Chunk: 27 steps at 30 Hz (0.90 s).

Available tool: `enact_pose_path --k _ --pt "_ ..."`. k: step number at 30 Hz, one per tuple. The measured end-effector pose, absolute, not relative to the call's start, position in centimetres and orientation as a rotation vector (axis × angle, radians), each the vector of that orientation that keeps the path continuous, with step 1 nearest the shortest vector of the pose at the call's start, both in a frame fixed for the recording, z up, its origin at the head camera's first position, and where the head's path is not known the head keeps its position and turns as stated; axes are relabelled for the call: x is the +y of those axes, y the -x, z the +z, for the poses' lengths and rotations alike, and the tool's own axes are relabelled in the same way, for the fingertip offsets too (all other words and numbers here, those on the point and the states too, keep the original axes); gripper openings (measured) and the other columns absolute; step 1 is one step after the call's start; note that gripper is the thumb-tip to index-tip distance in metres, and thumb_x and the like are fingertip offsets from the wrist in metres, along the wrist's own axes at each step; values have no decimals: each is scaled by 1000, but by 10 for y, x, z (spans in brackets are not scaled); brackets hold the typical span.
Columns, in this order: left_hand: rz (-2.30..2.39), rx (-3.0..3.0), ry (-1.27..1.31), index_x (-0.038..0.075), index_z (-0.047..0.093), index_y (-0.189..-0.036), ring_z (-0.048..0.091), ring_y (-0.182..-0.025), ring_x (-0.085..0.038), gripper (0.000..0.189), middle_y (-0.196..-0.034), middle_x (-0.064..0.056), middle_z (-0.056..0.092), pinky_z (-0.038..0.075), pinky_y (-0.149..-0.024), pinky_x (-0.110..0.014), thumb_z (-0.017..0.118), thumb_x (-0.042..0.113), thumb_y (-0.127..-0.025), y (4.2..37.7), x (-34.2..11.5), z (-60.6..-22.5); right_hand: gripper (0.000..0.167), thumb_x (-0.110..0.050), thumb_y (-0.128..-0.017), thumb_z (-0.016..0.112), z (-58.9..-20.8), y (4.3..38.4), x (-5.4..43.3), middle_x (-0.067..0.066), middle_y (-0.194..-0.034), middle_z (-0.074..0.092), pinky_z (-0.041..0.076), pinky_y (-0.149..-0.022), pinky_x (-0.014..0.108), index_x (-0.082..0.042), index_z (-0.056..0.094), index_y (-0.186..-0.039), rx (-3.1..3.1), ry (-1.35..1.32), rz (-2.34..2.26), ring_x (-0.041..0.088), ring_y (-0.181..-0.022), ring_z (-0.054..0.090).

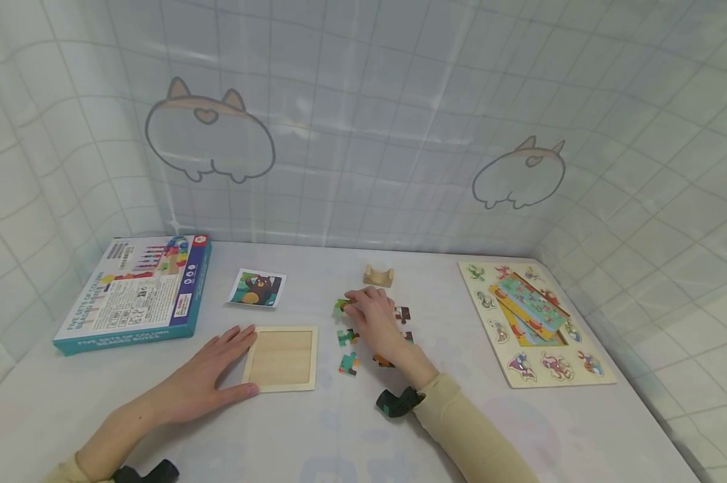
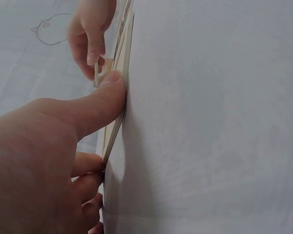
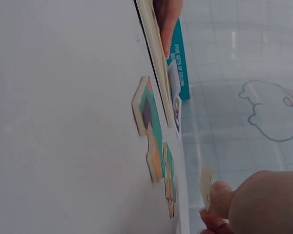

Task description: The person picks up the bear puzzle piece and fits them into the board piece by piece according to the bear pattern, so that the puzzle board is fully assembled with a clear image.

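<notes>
My left hand (image 1: 209, 376) lies at the left side of a shallow square wooden puzzle tray (image 1: 281, 388). Its fingers are extended, with fingertips near the upper left corner and the thumb (image 2: 100, 100) on the frame near the lower left one. Between thumb and fingers of my right hand (image 1: 372, 318) is a puzzle piece (image 3: 206, 187), pinched and held up off the table. Loose puzzle pieces in green and orange (image 1: 348, 363) lie just under and left of this hand; brown ones (image 1: 403, 313) show at its right, some partly hidden by it.
A picture card of a bear (image 1: 257, 288) lies behind the tray. At the left is a teal-edged box (image 1: 139, 295). A small curved wooden block (image 1: 378, 276) stands behind the right hand. Far right, a wooden animal board (image 1: 556, 365) carries yellow and green puzzle boards (image 1: 532, 305).
</notes>
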State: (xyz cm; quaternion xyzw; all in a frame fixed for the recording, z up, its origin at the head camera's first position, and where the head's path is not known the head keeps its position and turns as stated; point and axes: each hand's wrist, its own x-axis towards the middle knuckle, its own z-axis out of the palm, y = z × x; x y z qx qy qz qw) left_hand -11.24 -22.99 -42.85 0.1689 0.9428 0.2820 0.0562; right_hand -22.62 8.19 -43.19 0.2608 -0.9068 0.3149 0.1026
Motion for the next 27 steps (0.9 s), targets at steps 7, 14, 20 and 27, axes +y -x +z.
enact_pose_path --k 7,14,20,27 --pt "859 2859 -508 6 34 -155 16 -151 -43 95 -164 -14 28 12 -122 -60 66 62 -86 112 -229 -428 30 -18 -101 59 -427 221 78 11 -112 64 38 -84 40 -2 66 -125 -2694 -798 988 25 -99 49" --pt "826 2872 -530 5 35 -155 16 -152 -40 96 -165 -12 26 5 -127 -47 64 66 -86 111 -229 -427 29 -18 -101 59 -425 216 73 11 -111 63 34 -77 35 -4 66 -124 -2711 -810 991 25 -98 48" --pt "799 2861 -505 8 37 -154 22 -151 -40 96 -164 -10 27 17 -124 -49 61 70 -85 111 -227 -424 27 -17 -102 58 -423 213 70 9 -111 63 35 -82 35 -4 67 -124 -2719 -839 1008 23 -100 48" --pt "775 2855 -495 8 37 -154 25 -149 -43 97 -164 -10 27 28 -116 -63 59 72 -85 112 -227 -425 30 -21 -102 57 -421 208 64 8 -113 63 37 -86 35 -5 67 -125 -2744 -853 1011 21 -100 48"
